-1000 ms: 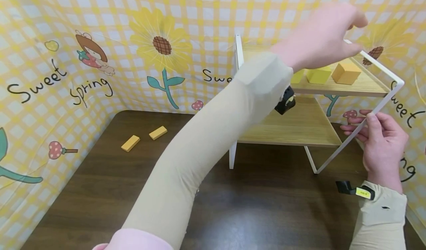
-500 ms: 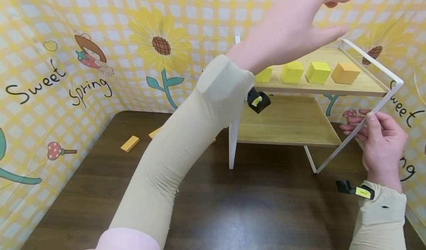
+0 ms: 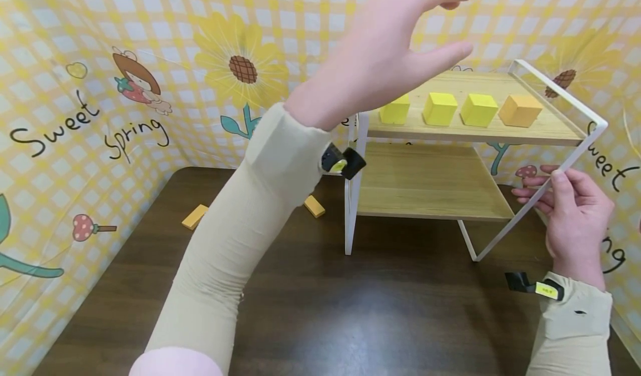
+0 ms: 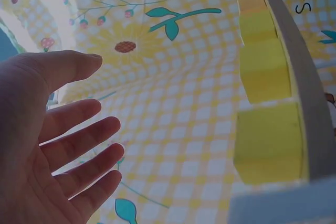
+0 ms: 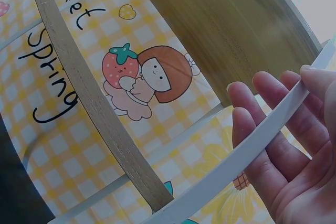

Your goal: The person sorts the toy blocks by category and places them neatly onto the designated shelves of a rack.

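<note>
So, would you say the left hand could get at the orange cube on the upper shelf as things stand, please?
Probably yes: the left hand is raised and appears empty, and the orange cube's front and top look unobstructed; the yellow cubes stand beside it, not in front.

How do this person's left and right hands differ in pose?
The left hand has its fingers spread and holds nothing, while the right hand holds the white shelf frame. In the head view, the left hand appears higher than the right hand. Both emerge bare from beige sleeves.
</note>
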A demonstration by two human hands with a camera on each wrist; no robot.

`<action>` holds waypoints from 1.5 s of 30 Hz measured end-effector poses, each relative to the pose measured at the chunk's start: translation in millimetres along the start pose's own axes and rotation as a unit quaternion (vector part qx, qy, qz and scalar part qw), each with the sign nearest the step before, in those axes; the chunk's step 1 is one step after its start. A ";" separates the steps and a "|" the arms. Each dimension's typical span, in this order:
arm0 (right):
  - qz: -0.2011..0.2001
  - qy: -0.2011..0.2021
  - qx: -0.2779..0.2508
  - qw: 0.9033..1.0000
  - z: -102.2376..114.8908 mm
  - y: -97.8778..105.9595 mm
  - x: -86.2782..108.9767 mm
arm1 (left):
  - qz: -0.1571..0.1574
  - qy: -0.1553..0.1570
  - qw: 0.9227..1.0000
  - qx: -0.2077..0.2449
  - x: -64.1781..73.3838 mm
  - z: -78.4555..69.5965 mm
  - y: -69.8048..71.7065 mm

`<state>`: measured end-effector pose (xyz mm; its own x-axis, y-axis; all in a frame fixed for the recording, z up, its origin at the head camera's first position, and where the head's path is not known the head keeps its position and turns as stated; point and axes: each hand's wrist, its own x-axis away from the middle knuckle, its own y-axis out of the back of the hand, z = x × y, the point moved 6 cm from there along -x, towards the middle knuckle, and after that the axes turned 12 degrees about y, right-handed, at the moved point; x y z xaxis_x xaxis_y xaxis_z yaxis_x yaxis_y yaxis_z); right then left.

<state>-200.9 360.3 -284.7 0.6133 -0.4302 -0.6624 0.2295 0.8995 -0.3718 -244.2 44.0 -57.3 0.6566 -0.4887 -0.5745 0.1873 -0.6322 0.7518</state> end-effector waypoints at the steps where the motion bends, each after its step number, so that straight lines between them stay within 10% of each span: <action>1: 0.000 0.001 0.001 1.000 0.2 0.0 0.0 | -0.006 -0.001 1.000 -0.001 7.7 -2.2 5.6; 18: 0.000 0.009 0.024 1.000 4.3 4.4 0.1 | -0.082 0.021 0.996 0.038 59.7 48.5 36.7; 45: 0.004 0.009 0.020 1.000 6.7 5.9 0.2 | -0.122 0.023 0.986 0.110 135.3 80.6 13.7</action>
<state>-194.3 366.0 -282.7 0.6015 -0.4240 -0.6771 0.2544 0.9051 -0.3408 -211.6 -79.2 -150.8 0.6456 -0.2809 -0.7102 0.1844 -0.8450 0.5019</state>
